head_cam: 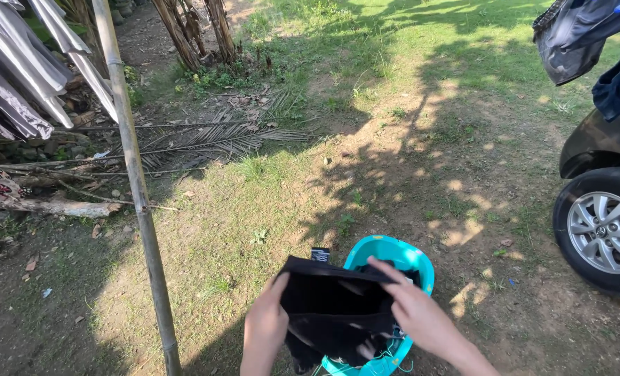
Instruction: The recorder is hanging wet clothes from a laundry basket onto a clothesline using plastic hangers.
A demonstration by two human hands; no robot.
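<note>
Hands first, since they were nearest: the left hand (267,326) was closed on the left edge of a black garment (334,310), thumb over the top hem, and the right hand (411,310) had its fingers (383,268) curled over the top right edge, pinching the fabric. So both were shut on the cloth, stretching it out between them, low in the middle of the view and right over a teal basket (407,254).

Looked like soft, floppy fabric to me, sagging and folding in the middle with a small tag (320,255) sticking up at the top edge. Probably light, though if it was damp from washing it would have hung heavier and clung a bit. Not fragile, not slippery. I'd say the top hem near the two corners was the sensible spot to hold, which is about where the hands already were.

The basket sat on patchy grass and dirt, with more dark stuff inside, hard to tell what. To the left a bamboo pole (139,188) ran up from near to far, and further up on the far left some pale clothes (25,56) hung. On the right, a dark car (602,209) showed one wheel, with dark clothes (581,35) hanging above it. Far off, grass, dry palm fronds (212,136) and tree trunks (195,31).
</note>
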